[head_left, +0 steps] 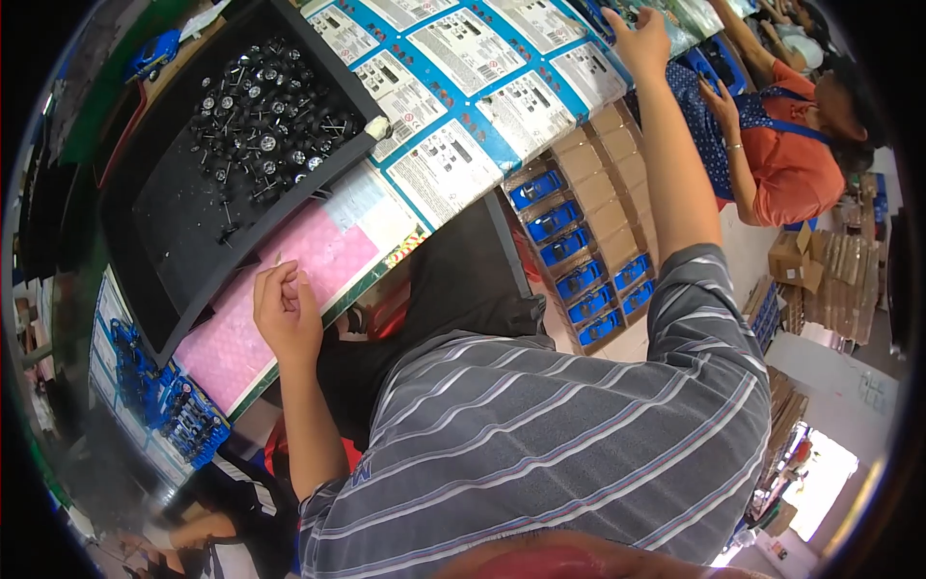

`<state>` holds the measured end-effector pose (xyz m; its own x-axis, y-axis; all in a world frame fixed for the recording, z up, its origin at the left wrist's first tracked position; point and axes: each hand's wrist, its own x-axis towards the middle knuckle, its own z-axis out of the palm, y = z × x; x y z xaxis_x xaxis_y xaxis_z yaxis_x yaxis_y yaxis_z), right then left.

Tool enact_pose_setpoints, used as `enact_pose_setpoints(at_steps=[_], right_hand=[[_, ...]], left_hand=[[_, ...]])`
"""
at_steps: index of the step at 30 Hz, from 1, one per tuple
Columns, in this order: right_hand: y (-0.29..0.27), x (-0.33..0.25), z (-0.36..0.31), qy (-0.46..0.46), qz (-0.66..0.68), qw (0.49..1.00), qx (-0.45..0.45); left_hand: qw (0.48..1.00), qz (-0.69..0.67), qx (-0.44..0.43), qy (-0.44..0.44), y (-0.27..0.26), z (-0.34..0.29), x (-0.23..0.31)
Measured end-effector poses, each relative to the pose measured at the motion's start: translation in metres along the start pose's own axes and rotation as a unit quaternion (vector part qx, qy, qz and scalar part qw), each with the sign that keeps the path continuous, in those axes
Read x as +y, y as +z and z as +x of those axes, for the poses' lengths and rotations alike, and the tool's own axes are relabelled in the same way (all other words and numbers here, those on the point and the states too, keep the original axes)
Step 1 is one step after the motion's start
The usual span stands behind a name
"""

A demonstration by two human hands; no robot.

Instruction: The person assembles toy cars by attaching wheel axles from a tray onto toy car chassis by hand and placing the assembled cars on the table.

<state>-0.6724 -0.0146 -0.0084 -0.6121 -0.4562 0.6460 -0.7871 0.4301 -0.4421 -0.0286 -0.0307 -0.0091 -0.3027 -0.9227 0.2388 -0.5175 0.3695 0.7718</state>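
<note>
My left hand (287, 311) is over a pink bubble-textured sheet (323, 253), beside the near wall of a large black tray (164, 227). Its fingers are curled together; what they hold, if anything, I cannot make out. In the tray lies a heap of small black toy wheels (268, 121) with silvery hubs, several on thin metal axles. My right arm stretches away to the far right, where my right hand (644, 46) is raised with thumb and fingers apart. It is near some blue parts at the table's far end, and nothing shows in its grasp.
Printed blue-and-white card sheets (444, 159) cover the table. Blue toy car bodies (193, 420) lie at the lower left. A divided cardboard box (588, 183) with blue toy cars (564, 249) stands beside the table. A person in an orange top (793, 159) works at the right.
</note>
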Motion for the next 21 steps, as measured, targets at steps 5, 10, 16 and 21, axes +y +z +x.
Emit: enact_pose_setpoints(at_steps=[5, 10, 16, 21], right_hand=[[0.029, 0.015, 0.011, -0.012, -0.082, 0.993, -0.083], [0.01, -0.005, 0.0, 0.005, -0.112, 0.991, -0.077], [-0.081, -0.142, -0.114, 0.062, 0.129, 0.966, -0.216], [-0.135, -0.239, -0.231, 0.111, 0.467, 0.772, -0.416]], left_hand=[[0.999, 0.037, 0.009, 0.018, 0.0, -0.005, 0.0], [0.999, 0.041, 0.014, 0.027, 0.003, 0.0, 0.009], [0.999, -0.037, -0.016, -0.004, 0.001, -0.028, 0.032], [0.897, -0.361, -0.212, -0.139, 0.037, -0.049, 0.048]])
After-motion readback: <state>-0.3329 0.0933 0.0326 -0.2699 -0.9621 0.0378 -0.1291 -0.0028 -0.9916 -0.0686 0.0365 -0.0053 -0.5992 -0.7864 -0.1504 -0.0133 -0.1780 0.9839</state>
